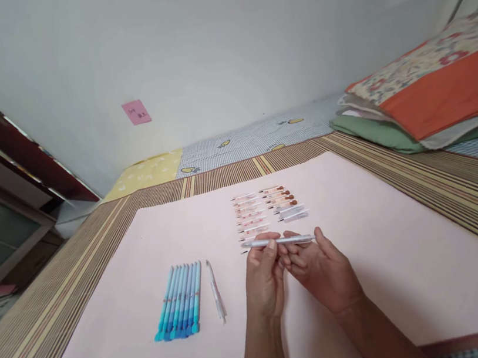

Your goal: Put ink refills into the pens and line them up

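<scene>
A slim white pen point(294, 239) lies level across both of my hands, above the pale pink sheet point(120, 314). My left hand point(262, 279) pinches its left part between thumb and fingers. At the other end, the thumb of my right hand point(330, 273) touches the pen's tail, with the fingers curled beneath the barrel. Just beyond my hands are rows of pens: several white and pink ones point(250, 214), a few with brown ends point(279, 196), and grey-white ones point(292, 214). A single whitish pen point(217, 294) rests left of my left forearm.
Several blue pens point(179, 303) lie side by side at the left of the sheet. A striped mat point(70, 274) surrounds the sheet. Folded bedding point(440, 91) is piled at the back right. A pink note point(137, 112) sticks to the wall behind.
</scene>
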